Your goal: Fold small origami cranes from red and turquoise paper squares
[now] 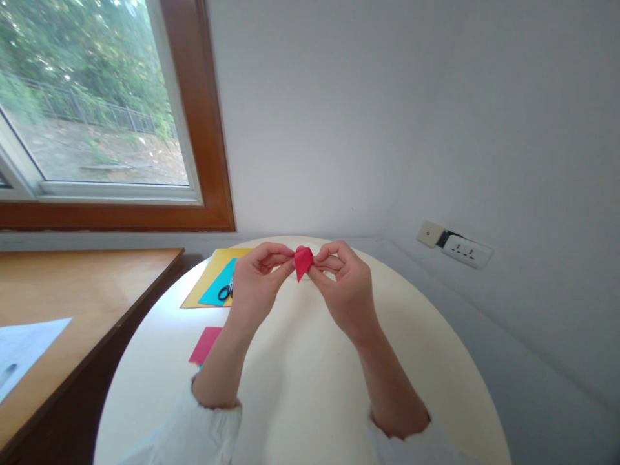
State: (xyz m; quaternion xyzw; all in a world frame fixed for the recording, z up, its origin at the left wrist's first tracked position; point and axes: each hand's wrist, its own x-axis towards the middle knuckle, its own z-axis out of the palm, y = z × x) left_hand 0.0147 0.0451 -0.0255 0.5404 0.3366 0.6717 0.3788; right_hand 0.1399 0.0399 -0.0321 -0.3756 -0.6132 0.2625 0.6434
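Observation:
A small piece of folded red paper [303, 260] is held up above the far part of the round white table, its pointed end hanging down. My left hand [259, 278] pinches its left side between thumb and fingers. On the opposite side, my right hand [345, 284] grips the paper's right edge in the same way. Behind my left wrist lie scissors [224, 292] with black handles, partly hidden by the hand. They rest on a blue sheet [213, 289] and a yellow sheet [197, 290]. Nearer to me, a dark pink paper piece [205, 344] shows beside my left forearm.
The round white table [426, 361] stands close to the wall. To the left is a wooden desk [97, 284] bearing a white sheet [33, 345]. A window [97, 97] with a brown frame is above it. A wall socket [466, 250] sits at the right.

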